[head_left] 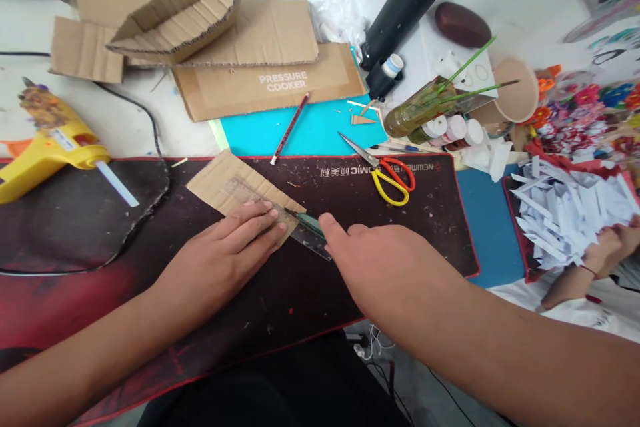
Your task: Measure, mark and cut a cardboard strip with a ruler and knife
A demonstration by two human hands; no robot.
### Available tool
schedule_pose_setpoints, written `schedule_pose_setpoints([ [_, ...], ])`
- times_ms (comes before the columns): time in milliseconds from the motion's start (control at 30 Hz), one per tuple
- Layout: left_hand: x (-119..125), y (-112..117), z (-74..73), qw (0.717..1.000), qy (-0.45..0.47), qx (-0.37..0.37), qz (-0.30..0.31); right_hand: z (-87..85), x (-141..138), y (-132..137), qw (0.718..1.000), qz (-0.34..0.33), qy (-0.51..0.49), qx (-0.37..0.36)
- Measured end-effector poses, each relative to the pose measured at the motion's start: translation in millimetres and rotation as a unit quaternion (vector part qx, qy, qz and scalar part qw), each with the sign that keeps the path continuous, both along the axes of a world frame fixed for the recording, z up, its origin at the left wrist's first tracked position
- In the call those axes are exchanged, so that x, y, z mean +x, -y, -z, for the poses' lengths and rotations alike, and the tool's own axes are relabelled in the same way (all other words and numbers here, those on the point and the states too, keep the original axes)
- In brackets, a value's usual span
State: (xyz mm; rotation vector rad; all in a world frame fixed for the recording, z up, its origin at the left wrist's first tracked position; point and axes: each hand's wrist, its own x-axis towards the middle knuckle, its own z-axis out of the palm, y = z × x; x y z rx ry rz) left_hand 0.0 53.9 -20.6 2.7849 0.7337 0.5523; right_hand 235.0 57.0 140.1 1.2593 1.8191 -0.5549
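Observation:
My left hand (pixel 245 233) lies flat with its fingers stretched over a clear ruler (pixel 313 240), pressing it onto a small piece of cardboard (pixel 215 180). The ruler slants across the cardboard and sticks out past its lower right end. My right hand (pixel 373 253) is closed around a green utility knife (pixel 311 223). The knife's tip is at the ruler's edge, near the cardboard's right end. Beyond my right hand lie scissors (pixel 383 177) with one red and one yellow handle.
A yellow glue gun (pixel 65 140) with its black cord (pixel 163 147) occupies the left. Behind lie a pencil (pixel 291 127), larger cardboard (pixel 225 93) and a boat-shaped cardboard piece (pixel 185 20). At right, another person's hands (pixel 610 247) are by folded paper strips (pixel 565 213).

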Motion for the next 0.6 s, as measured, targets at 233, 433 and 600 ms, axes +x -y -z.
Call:
schedule_pose_setpoints([
  [233, 2.0, 1.7, 0.3, 0.999, 0.011, 0.026, -0.018, 9.8, 12.6, 9.2, 0.994, 0.026, -0.069, 0.084],
  [433, 6.0, 2.3, -8.5, 0.996, 0.0, 0.085, -0.042, 22.6, 37.7, 32.8, 0.951, 0.157, -0.189, 0.19],
  [600, 11.2, 4.2, -8.2, 0.993, 0.0, 0.1, -0.058, 38.8, 49.1, 28.3, 0.902, 0.215, -0.27, 0.26],
])
